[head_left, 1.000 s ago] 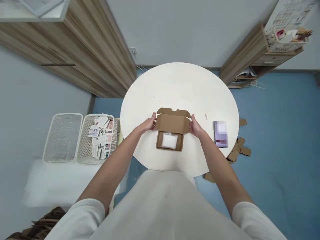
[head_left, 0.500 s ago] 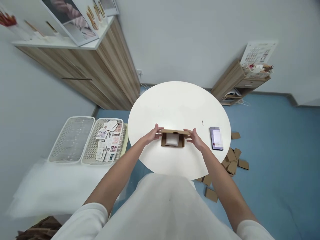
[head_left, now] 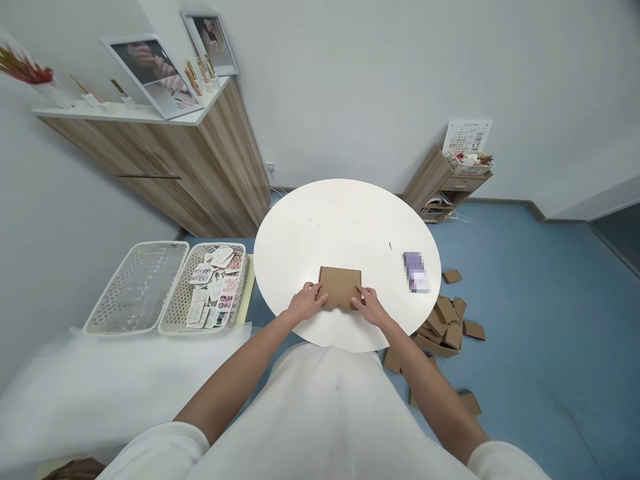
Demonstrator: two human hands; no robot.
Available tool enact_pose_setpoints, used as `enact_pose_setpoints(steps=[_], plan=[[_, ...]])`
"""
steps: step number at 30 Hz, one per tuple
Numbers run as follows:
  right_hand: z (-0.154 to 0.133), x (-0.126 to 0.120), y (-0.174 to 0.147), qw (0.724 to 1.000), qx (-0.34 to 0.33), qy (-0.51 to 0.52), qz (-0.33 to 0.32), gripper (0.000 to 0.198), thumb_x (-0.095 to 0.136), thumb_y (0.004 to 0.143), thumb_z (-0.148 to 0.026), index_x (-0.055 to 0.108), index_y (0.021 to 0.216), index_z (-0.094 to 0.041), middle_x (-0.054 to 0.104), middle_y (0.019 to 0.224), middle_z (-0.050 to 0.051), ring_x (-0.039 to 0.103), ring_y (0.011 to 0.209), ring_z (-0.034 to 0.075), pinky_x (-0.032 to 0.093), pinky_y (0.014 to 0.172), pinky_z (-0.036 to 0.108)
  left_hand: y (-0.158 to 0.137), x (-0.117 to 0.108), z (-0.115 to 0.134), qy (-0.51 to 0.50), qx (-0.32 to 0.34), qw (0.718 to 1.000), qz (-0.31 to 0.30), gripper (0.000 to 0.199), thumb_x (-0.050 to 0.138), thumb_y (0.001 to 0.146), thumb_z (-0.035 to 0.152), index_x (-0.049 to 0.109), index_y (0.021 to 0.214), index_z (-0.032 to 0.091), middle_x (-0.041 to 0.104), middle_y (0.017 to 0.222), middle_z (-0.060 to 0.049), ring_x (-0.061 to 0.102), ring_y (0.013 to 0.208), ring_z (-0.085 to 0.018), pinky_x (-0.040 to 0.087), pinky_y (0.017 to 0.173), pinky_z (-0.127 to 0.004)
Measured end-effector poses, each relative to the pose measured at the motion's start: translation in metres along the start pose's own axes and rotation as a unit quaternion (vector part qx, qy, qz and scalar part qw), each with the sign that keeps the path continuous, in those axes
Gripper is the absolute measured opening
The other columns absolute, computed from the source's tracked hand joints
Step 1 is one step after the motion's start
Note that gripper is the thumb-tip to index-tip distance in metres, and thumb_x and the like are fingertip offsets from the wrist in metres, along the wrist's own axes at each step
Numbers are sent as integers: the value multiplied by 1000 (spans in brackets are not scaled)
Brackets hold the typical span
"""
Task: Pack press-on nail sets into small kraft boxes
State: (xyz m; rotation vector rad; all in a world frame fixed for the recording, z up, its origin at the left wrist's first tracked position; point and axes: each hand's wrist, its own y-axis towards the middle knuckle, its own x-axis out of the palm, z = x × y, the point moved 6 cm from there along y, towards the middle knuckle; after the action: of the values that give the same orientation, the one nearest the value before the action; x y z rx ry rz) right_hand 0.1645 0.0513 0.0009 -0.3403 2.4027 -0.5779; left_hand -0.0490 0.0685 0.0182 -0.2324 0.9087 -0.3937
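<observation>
On the white round table [head_left: 345, 220] lies a small brown cardboard box [head_left: 341, 287], its lid folded down over the top. My left hand [head_left: 307, 301] grips the box's left front corner, the fingers bent over its edge. At the opposite front corner, my right hand [head_left: 369, 305] presses in the same way with its fingers on the lid and side. The box sits between both hands close to the table's near edge. Its contents are hidden under the lid.
A phone-like object [head_left: 417, 272], blurred, lies on the table's right side. Several brown cardboard boxes [head_left: 443, 327] are heaped on the floor at right. To the left stand a white basket of printed cards [head_left: 173, 320] and another white basket [head_left: 95, 323]. A wooden cabinet [head_left: 225, 153] stands behind.
The box lid was raised, showing a white packet inside; now it is down over it. Both hands have moved from the lid's raised edge to the front corners. The view has shifted a little.
</observation>
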Motion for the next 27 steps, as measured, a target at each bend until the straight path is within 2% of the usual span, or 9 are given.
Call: enact_pose_setpoints(steps=[4, 7, 9, 11, 14, 18, 22, 24, 27], plan=[[7, 8, -3, 996, -1, -86, 5, 68, 41, 76, -54, 19, 135, -27, 13, 139, 9, 27, 125, 26, 28, 98, 37, -6, 9, -2, 89, 15, 996, 24, 53, 36, 79, 50, 33, 127, 27, 39, 127, -12, 42, 113, -29, 33, 86, -41], [4, 4, -9, 990, -27, -137, 32, 66, 39, 77, -55, 20, 134, -28, 13, 141, 8, 17, 128, 27, 22, 99, 42, -10, 5, -1, 95, 43, 993, 56, 54, 37, 80, 49, 31, 128, 24, 33, 133, -13, 32, 121, -30, 28, 92, -43], [2, 0, -14, 983, -51, -167, 54, 63, 38, 78, -54, 22, 133, -28, 18, 140, 8, 19, 128, 26, 19, 99, 43, -11, 1, 0, 78, 58, 993, 68, 55, 36, 80, 48, 29, 129, 23, 35, 133, -13, 31, 122, -28, 28, 93, -42], [1, -1, -18, 976, -65, -196, 66, 60, 38, 78, -53, 27, 131, -28, 28, 136, 9, 23, 126, 25, 17, 99, 44, -12, 0, 1, 62, 64, 994, 65, 53, 37, 80, 47, 32, 127, 22, 43, 126, -11, 36, 118, -26, 29, 93, -40], [1, 4, -20, 972, -79, -214, 52, 60, 43, 75, -53, 30, 129, -28, 41, 127, 8, 31, 121, 25, 18, 98, 45, -14, 3, 3, 30, 63, 997, 44, 54, 46, 76, 43, 34, 125, 24, 52, 115, -8, 45, 109, -26, 33, 89, -39], [0, 4, -20, 983, -75, -165, 41, 68, 51, 70, -51, 28, 130, -28, 45, 123, 7, 38, 116, 25, 22, 96, 44, -17, 6, 7, -28, 61, 997, 34, 63, 54, 70, 36, 28, 127, 29, 51, 118, -6, 47, 106, -24, 36, 86, -35], [-11, -13, -21, 990, -109, -55, 63, 69, 56, 68, -48, 31, 129, -27, 46, 120, 7, 42, 112, 24, 30, 93, 41, -20, -4, 8, -40, 70, 994, 77, 72, 56, 68, 47, 27, 129, 23, 47, 118, -10, 45, 107, -25, 34, 89, -37], [-17, -20, -21, 990, -123, -5, 63, 66, 54, 70, -47, 32, 129, -28, 47, 117, 6, 43, 109, 22, 34, 91, 38, -19, -10, 7, -50, 67, 992, 90, 66, 50, 73, 50, 29, 129, 23, 47, 115, -10, 47, 104, -24, 35, 87, -35], [-20, -25, -18, 993, -104, 23, 54, 56, 40, 78, -48, 33, 129, -26, 49, 114, 6, 44, 109, 20, 34, 91, 35, -12, -12, 5, -62, 42, 994, 82, 51, 38, 81, 45, 35, 126, 22, 49, 107, -9, 51, 94, -21, 38, 82, -33]])
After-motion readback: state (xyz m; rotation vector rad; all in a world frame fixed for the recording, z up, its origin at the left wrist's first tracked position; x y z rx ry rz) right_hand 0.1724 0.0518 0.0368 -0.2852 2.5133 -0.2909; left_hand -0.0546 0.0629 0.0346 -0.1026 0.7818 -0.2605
